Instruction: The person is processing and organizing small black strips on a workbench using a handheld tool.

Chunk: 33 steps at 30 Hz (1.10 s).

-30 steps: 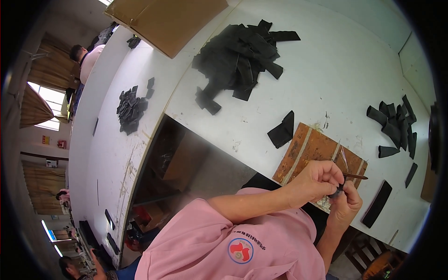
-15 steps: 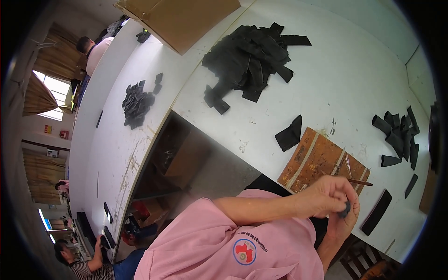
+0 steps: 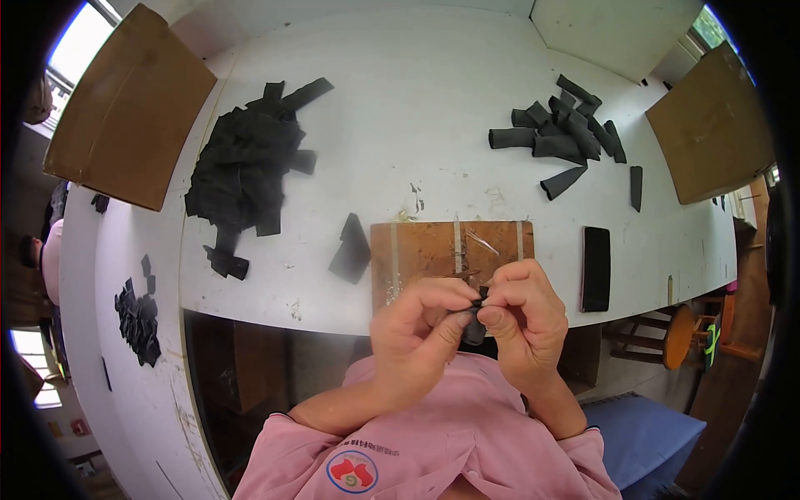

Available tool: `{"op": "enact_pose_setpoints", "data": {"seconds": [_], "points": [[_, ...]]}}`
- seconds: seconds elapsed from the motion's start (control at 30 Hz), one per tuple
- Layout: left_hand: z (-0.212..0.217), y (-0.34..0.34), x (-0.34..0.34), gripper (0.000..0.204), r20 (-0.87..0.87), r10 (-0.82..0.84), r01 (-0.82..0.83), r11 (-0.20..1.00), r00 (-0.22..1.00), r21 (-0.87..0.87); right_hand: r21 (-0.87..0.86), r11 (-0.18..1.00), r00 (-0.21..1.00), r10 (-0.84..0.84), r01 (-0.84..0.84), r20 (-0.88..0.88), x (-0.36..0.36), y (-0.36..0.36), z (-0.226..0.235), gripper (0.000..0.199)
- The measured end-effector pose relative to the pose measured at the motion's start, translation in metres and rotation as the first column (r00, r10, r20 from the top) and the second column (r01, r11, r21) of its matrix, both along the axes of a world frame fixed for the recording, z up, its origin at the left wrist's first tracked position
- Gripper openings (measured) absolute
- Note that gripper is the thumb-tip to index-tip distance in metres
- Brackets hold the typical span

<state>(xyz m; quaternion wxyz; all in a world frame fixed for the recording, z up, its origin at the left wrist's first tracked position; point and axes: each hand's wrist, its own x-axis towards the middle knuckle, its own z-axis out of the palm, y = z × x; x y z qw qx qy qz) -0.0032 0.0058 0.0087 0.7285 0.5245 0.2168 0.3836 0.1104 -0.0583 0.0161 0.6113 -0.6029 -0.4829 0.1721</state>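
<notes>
Working a small black piece [image 3: 475, 321] between both hands is the step in hand, judged from the pose. It sits at lower centre of the frame, just in front of the wooden board [image 3: 425, 250] at the near edge of the white table [image 3: 400, 125]. Left hand [image 3: 417, 337] and right hand [image 3: 521, 321] each have their grip clamped on the piece, fingertips touching. Any next move calls for a steady pinch. Upper left: a heap of flat black pieces [image 3: 242, 171]. Upper right: rolled black pieces [image 3: 558, 133].

Workshop, white worktables [image 3: 433, 125], black offcut piles [image 3: 242, 167]
</notes>
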Motion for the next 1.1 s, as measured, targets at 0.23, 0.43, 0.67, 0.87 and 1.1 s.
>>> {"op": "enact_pose_setpoints", "data": {"seconds": [0.23,0.43,0.67,0.87,1.1], "points": [[0.037,0.041,0.007,0.016,0.794,-0.213,0.815,0.272,0.570,-0.512,-0.099,0.931,0.851,0.274,-0.352,-0.448,0.030,0.021,0.033,0.015],[-0.040,0.047,0.019,0.019,0.526,0.064,0.517,0.121,0.848,-0.847,-0.095,0.865,0.499,0.191,-0.492,-0.845,0.039,0.022,-0.040,0.025],[-0.007,0.060,0.020,0.021,0.578,0.351,0.646,-0.114,0.737,-0.755,-0.157,0.846,0.655,0.263,-0.509,-0.708,0.039,0.042,-0.022,0.020],[-0.053,0.047,0.011,0.024,0.380,0.011,0.368,0.224,0.925,-0.903,-0.072,0.875,0.523,0.218,-0.479,-0.824,0.037,0.024,-0.066,0.024],[-0.008,0.016,0.009,0.023,0.303,-0.189,0.291,0.895,0.934,-0.337,-0.099,0.836,0.682,0.365,-0.540,-0.633,0.041,0.028,-0.039,0.023]]}}
